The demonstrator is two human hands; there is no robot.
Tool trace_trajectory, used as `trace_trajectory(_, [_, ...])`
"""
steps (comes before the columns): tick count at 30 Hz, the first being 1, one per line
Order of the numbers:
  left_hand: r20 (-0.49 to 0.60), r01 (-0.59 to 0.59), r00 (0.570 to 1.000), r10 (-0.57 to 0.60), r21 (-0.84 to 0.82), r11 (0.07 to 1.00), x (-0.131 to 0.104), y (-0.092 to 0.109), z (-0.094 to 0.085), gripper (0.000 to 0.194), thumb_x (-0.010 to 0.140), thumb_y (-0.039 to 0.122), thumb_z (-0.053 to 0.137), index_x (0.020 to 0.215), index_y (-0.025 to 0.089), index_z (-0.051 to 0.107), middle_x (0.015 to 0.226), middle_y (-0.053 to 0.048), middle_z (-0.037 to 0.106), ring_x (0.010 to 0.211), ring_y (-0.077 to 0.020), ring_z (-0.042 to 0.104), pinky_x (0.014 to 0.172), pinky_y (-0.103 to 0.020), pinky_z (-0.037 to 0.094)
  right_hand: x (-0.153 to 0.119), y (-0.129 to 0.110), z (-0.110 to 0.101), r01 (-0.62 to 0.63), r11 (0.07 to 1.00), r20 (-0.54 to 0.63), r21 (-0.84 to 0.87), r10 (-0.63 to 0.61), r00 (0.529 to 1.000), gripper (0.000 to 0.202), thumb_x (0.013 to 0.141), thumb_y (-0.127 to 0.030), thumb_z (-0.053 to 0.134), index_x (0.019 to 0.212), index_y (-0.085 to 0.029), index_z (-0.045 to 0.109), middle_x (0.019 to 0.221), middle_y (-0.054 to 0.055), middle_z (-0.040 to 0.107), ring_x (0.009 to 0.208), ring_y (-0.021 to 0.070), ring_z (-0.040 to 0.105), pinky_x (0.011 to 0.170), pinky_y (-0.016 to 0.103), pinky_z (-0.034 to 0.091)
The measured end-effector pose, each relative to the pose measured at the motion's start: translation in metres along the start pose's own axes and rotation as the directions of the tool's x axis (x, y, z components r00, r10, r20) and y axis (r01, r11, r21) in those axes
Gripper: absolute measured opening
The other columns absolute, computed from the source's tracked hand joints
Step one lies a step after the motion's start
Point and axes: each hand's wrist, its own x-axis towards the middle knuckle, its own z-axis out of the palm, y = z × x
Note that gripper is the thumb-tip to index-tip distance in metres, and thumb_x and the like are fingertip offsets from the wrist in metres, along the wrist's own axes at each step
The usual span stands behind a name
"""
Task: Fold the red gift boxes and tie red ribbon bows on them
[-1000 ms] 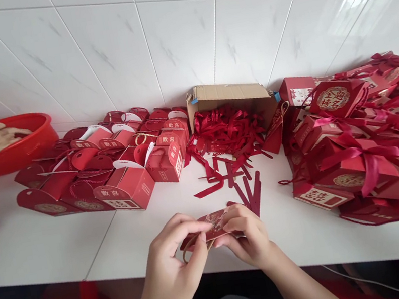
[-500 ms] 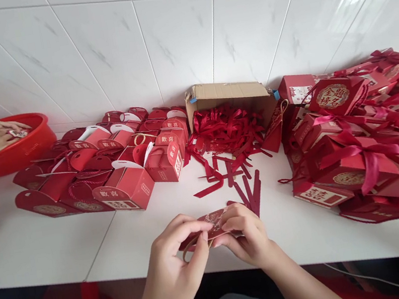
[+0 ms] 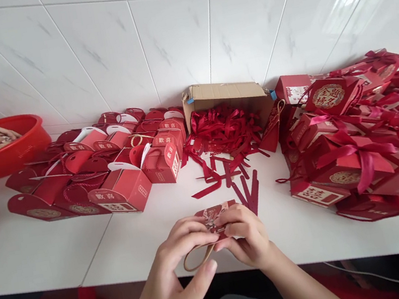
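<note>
Pinching red card (image 3: 214, 217) between both hands' fingertips (image 3: 214, 239) (handle dangling).

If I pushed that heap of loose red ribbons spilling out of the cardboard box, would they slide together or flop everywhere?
Probably flop. The ribbons lie curled and tangled, so they look limp and light. The cardboard box may snag some strands.

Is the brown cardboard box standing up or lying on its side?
On its side. The cardboard box lies with its opening facing forward, and red ribbons spill out of it onto the white table.
</note>
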Motion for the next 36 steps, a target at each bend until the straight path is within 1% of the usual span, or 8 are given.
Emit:
trace_trajectory(4, [0.043, -0.020, 0.999, 0.026, -0.120, 0.993, -0.007, -0.010, -0.002, 0.046, 0.089, 0.044, 0.057, 0.132, 0.028, 0.055, 0.122, -0.012, 0.060, 0.122, -0.0312, 0.054, 0.099, -0.043, 0.051, 0.003, -0.003, -0.005, 0.040, 0.999, 0.010, -0.001, -0.040, 0.999, 0.014, 0.092, -0.023, 0.064, 0.100, -0.023, 0.054, 0.080, 0.003, 0.071, 0.070, 0.0169, 0.067, 0.060, 0.032, 0.052])
trace_trajectory(7, [0.036, -0.018, 0.999, 0.024, -0.170, 0.985, -0.009, -0.016, -0.001, 0.056, 0.088, 0.050, 0.058, 0.138, 0.028, 0.050, 0.122, -0.013, 0.060, 0.119, -0.0314, 0.056, 0.099, -0.044, 0.051, 0.003, -0.004, -0.006, 0.051, 0.999, 0.028, 0.008, -0.052, 0.998, 0.013, 0.091, -0.019, 0.065, 0.099, -0.021, 0.054, 0.078, 0.005, 0.071, 0.069, 0.0170, 0.066, 0.060, 0.032, 0.052])
trace_trajectory(11, [0.030, -0.024, 0.999, 0.029, -0.159, 0.987, -0.012, -0.023, 0.003, 0.051, 0.084, 0.049, 0.064, 0.130, 0.029, 0.058, 0.125, -0.013, 0.059, 0.126, -0.0329, 0.050, 0.104, -0.046, 0.047, 0.001, -0.004, -0.006, 0.040, 0.999, 0.003, 0.010, -0.040, 0.999, 0.012, 0.091, -0.019, 0.064, 0.098, -0.021, 0.054, 0.077, 0.005, 0.070, 0.067, 0.0166, 0.064, 0.059, 0.032, 0.052])
trace_trajectory(16, [0.033, 0.025, 0.999, -0.018, -0.215, 0.976, -0.012, -0.035, 0.006, 0.041, 0.085, 0.047, 0.063, 0.121, 0.028, 0.062, 0.121, -0.012, 0.059, 0.122, -0.0312, 0.053, 0.100, -0.042, 0.050, -0.001, -0.002, -0.002, -0.004, 1.000, -0.040, 0.013, 0.005, 0.999, 0.010, 0.092, -0.021, 0.063, 0.096, -0.020, 0.054, 0.076, 0.005, 0.070, 0.065, 0.0164, 0.063, 0.060, 0.031, 0.051])
trace_trajectory(19, [0.046, 0.003, 0.999, 0.008, -0.216, 0.976, -0.002, -0.037, 0.009, 0.029, 0.085, 0.037, 0.065, 0.113, 0.029, 0.064, 0.113, -0.009, 0.061, 0.113, -0.0260, 0.059, 0.094, -0.035, 0.053, -0.002, -0.003, 0.000, -0.040, 0.999, -0.079, -0.008, 0.039, 0.996, 0.010, 0.093, -0.023, 0.062, 0.096, -0.020, 0.053, 0.075, 0.004, 0.070, 0.064, 0.0157, 0.062, 0.060, 0.031, 0.051])
trace_trajectory(24, [-0.031, -0.018, 0.999, 0.012, -0.202, 0.979, 0.024, -0.035, 0.021, 0.013, 0.089, 0.021, 0.060, 0.096, 0.029, 0.068, 0.098, -0.004, 0.062, 0.099, -0.0180, 0.064, 0.085, -0.024, 0.055, -0.003, -0.002, -0.005, -0.148, 0.989, -0.163, -0.023, 0.142, 0.976, 0.012, 0.093, -0.027, 0.062, 0.093, -0.021, 0.052, 0.081, 0.005, 0.072, 0.069, 0.0163, 0.068, 0.064, 0.031, 0.053])
trace_trajectory(27, [-0.059, -0.039, 0.998, 0.029, -0.184, 0.982, 0.035, -0.035, 0.030, 0.013, 0.091, 0.022, 0.057, 0.090, 0.027, 0.069, 0.097, -0.004, 0.060, 0.098, -0.0172, 0.065, 0.084, -0.023, 0.055, -0.004, -0.001, -0.011, -0.167, 0.985, -0.152, 0.030, 0.170, 0.974, 0.013, 0.092, -0.024, 0.064, 0.091, -0.022, 0.051, 0.090, 0.007, 0.075, 0.078, 0.0183, 0.072, 0.067, 0.031, 0.054])
trace_trajectory(36, [-0.131, -0.071, 0.989, 0.072, 0.013, 0.997, 0.036, -0.044, 0.045, 0.013, 0.091, 0.028, 0.058, 0.089, 0.027, 0.071, 0.100, -0.006, 0.058, 0.097, -0.0200, 0.065, 0.081, -0.028, 0.058, -0.017, 0.006, -0.013, -0.203, 0.977, -0.221, 0.069, 0.213, 0.952, 0.010, 0.092, -0.024, 0.063, 0.090, -0.022, 0.053, 0.073, 0.004, 0.069, 0.066, 0.0155, 0.063, 0.063, 0.029, 0.053])
